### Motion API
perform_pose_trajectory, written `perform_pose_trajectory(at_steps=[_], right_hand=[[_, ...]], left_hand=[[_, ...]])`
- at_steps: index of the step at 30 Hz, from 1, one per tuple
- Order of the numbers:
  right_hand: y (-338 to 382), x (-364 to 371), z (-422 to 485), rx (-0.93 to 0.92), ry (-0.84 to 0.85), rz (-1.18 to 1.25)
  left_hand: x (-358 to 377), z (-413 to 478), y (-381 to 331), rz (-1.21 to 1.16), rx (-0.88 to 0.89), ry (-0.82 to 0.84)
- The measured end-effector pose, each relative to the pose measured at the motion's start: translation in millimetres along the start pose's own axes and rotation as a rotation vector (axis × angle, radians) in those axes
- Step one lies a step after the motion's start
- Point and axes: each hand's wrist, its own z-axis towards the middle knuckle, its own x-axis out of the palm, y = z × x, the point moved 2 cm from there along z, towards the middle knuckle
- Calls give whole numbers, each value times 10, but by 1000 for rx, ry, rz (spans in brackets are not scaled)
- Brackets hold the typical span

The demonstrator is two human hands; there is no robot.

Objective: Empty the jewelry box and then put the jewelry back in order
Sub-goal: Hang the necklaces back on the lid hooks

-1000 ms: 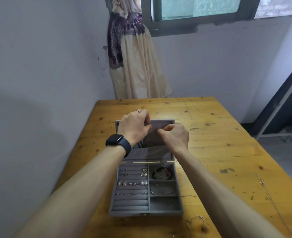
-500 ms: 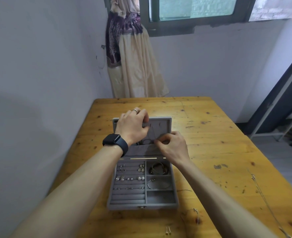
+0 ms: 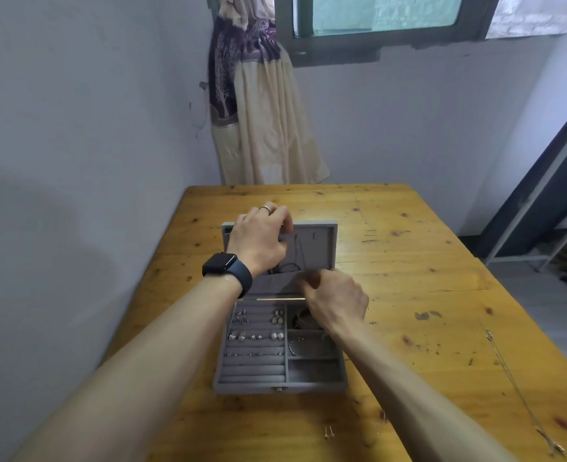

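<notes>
The grey jewelry box (image 3: 280,389) stands open on the wooden table, its lid (image 3: 322,241) upright. My left hand (image 3: 259,241) grips the lid's top left edge, fingers over the rim. A thin dark necklace (image 3: 298,253) hangs inside the lid. My right hand (image 3: 337,301) pinches the top edge of the lid's fabric pocket (image 3: 272,283); what lies between the fingertips is hidden. Several earrings (image 3: 255,336) sit in the ring rolls on the left. A bracelet (image 3: 300,349) lies in a right compartment, partly under my right forearm.
A fine chain (image 3: 515,388) lies stretched along the table's right side. A pair of small studs (image 3: 328,431) rests on the table in front of the box. The table's left edge runs close to the wall; a curtain (image 3: 262,121) hangs behind.
My right hand has dropped from the middle of the lid down to the pocket's edge. My left hand has stayed at the lid's top left corner.
</notes>
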Motion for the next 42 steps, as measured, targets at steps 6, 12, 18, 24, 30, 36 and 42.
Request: perform_pose_trajectory(at_steps=[6,12,18,24,30,36,42], right_hand=[[81,-59,66,22,-48,71],[154,-85,128,-112,-83,230],[-89,-108,-20,-179,-118,185],[-156,-41,-92,-306,-133,-34],[-50,-79,-21,-474,-125,-134],[63,-123,98,-409,113,-198],[64,-144,150,-368,226,-235]], left_hand=[[-36,-32,-3,-11,3,1],[-56,-66,-10,-19,10,-13],[-67,-88,0,-19,14,-22],[-49,-100,-5,-15,12,-26],[-34,-119,10,-16,32,-30],[5,-86,52,-44,60,30],[36,0,63,-12,44,63]])
